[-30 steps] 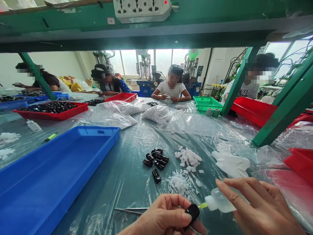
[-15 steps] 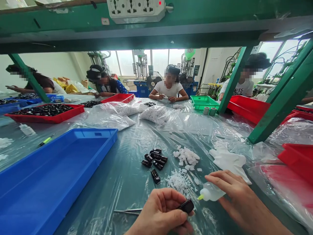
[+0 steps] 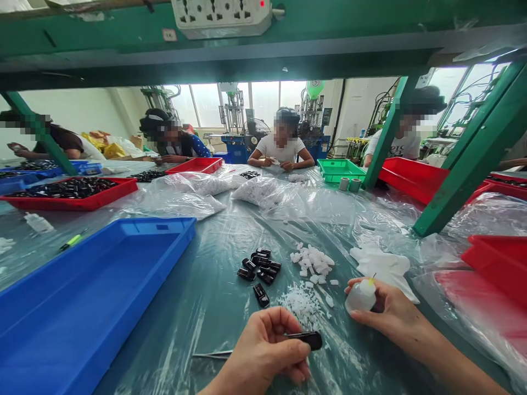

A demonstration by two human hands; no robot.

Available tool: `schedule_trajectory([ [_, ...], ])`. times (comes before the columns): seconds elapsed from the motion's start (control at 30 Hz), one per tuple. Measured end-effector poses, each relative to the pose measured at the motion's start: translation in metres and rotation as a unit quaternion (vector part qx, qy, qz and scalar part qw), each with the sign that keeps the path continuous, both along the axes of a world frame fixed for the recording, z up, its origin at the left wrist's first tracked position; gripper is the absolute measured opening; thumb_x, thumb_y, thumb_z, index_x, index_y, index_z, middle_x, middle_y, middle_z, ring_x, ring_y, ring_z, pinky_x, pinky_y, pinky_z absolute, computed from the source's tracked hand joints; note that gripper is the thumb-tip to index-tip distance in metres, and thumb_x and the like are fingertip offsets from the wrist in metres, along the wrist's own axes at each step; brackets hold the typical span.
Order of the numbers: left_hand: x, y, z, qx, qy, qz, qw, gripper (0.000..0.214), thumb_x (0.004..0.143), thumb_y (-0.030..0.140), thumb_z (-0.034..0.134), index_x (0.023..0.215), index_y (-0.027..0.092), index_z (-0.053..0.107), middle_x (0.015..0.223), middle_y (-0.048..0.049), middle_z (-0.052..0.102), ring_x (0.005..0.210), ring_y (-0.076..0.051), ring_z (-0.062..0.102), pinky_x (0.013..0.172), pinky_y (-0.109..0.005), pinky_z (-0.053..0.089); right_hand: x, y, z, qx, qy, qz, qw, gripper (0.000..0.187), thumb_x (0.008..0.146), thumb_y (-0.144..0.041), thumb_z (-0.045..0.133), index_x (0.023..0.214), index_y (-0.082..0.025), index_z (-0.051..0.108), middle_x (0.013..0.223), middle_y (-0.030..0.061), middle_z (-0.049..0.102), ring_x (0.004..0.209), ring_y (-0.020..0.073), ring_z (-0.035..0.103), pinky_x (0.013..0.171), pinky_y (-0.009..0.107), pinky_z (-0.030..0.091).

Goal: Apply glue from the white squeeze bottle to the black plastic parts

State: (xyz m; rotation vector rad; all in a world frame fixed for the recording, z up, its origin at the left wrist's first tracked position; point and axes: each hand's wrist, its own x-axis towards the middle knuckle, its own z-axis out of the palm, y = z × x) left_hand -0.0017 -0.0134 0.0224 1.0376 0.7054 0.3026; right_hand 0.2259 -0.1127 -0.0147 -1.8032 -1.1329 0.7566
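Observation:
My left hand (image 3: 267, 348) pinches a glossy black plastic piece (image 3: 310, 340) between thumb and fingers, low in the head view. In my right hand (image 3: 385, 310) is a translucent squeeze bottle (image 3: 360, 299), its thin yellow-based tip pointing up. Just beyond my left hand lies a heap of small white bits (image 3: 302, 304), and behind that a heap of larger white pieces (image 3: 313, 260). Several black pieces (image 3: 263, 265) are grouped to the left of these heaps. Tweezers (image 3: 212, 355) rest on the table, partly hidden by my left hand.
A big blue tray (image 3: 82, 285) takes up the left side. White cloth (image 3: 382, 266) and a red bin (image 3: 498, 269) are at right. Filled plastic bags (image 3: 263, 192) lie farther back. Green shelf posts (image 3: 465, 159) rise from the table; co-workers sit around it.
My right hand has wrapped around the bottle and turned it from lying sideways to tip up. My left hand has tilted the black piece flatter. The view has shifted slightly.

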Motion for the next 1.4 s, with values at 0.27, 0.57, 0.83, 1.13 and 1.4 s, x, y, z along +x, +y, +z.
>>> schedule_trajectory([
  [0.27,0.001,0.005,-0.005,0.027,0.035,0.038,0.998,0.024,0.05,0.022,0.074,0.066,0.009,0.061,0.044,0.0009,0.054,0.037,-0.005,0.044,0.037,-0.014,0.031,0.008,-0.015,0.015,0.07,-0.093,-0.043,0.992,0.068,0.07,-0.04,0.068,0.129,-0.02,0.043,0.115,0.0115,0.061,0.105,0.0272,0.059,0.083,0.04,0.055],
  [0.57,-0.001,0.001,0.001,0.012,0.04,0.019,0.999,0.015,0.064,0.021,0.064,0.069,0.014,0.052,0.045,0.0014,0.056,0.033,-0.006,0.047,0.032,-0.012,0.031,-0.025,-0.028,0.046,0.23,-0.332,-0.167,0.899,0.03,0.08,-0.042,0.058,0.104,-0.024,0.055,0.093,0.004,0.059,0.068,0.0151,0.059,0.057,0.025,0.053],
  [0.83,0.0,0.002,-0.002,0.032,0.032,0.014,0.999,0.018,0.066,0.024,0.065,0.073,0.013,0.052,0.052,0.001,0.059,0.033,-0.005,0.047,0.029,-0.01,0.033,-0.049,-0.024,0.032,0.198,-0.306,0.065,0.929,0.011,0.088,-0.017,0.049,0.094,-0.023,0.056,0.075,-0.0028,0.061,0.06,0.0085,0.058,0.054,0.015,0.046],
  [1.13,0.001,-0.001,-0.001,0.018,0.037,-0.022,0.999,0.042,0.067,0.043,0.068,0.091,0.013,0.053,0.059,0.0019,0.059,0.043,-0.012,0.061,0.034,-0.012,0.038,-0.06,-0.017,0.014,-0.03,-0.266,0.139,0.953,0.03,0.091,-0.027,0.032,0.087,-0.019,0.06,0.081,0.0054,0.058,0.071,0.0171,0.06,0.06,0.027,0.045],
  [1.4,0.0,-0.003,-0.005,0.011,0.057,-0.014,0.998,0.048,0.065,0.044,0.072,0.095,0.012,0.054,0.059,0.0008,0.06,0.05,-0.017,0.065,0.037,-0.013,0.043,-0.064,-0.011,-0.003,-0.033,-0.264,0.163,0.95,0.026,0.09,-0.029,0.036,0.093,-0.019,0.06,0.086,0.0063,0.053,0.074,0.0176,0.058,0.065,0.029,0.047],
])
